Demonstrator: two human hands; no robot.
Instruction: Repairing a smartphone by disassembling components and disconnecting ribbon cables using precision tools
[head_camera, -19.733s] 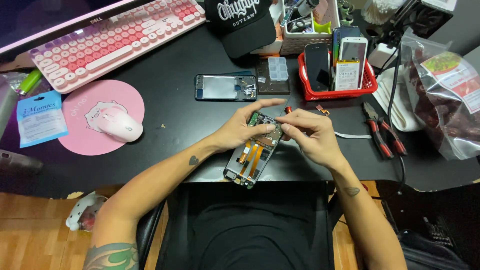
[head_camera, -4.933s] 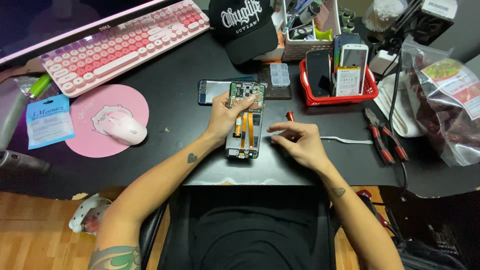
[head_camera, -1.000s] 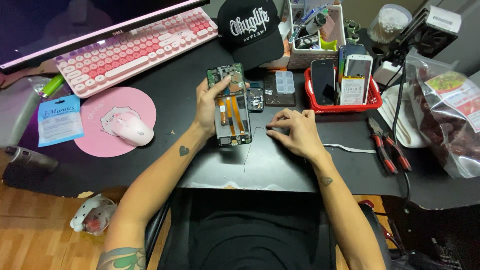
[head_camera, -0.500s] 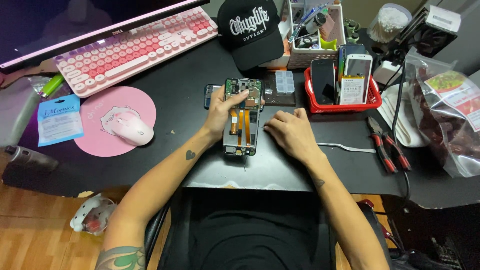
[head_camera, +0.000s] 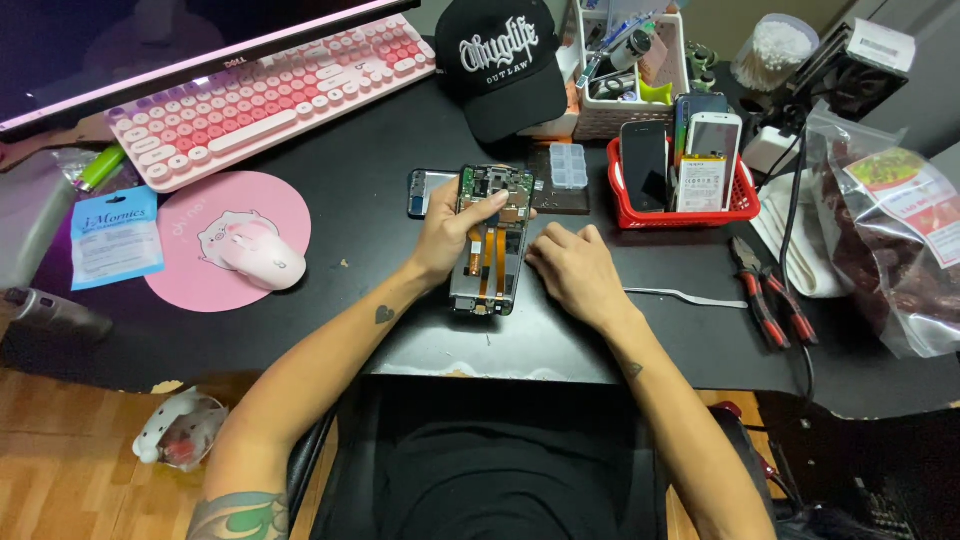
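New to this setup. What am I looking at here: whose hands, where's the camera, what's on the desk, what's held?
No machine: a person's two bare hands, filmed by one camera worn on the head, looking down at a black desk. The left hand grips an opened smartphone with bare green circuit board and orange ribbon cables, thumb across its top. The right hand rests flat on the desk beside it, holding nothing. Around them: a pink keyboard, a pink pig-shaped mouse on a round pink pad, a black cap, a red basket of phones, red-handled pliers.
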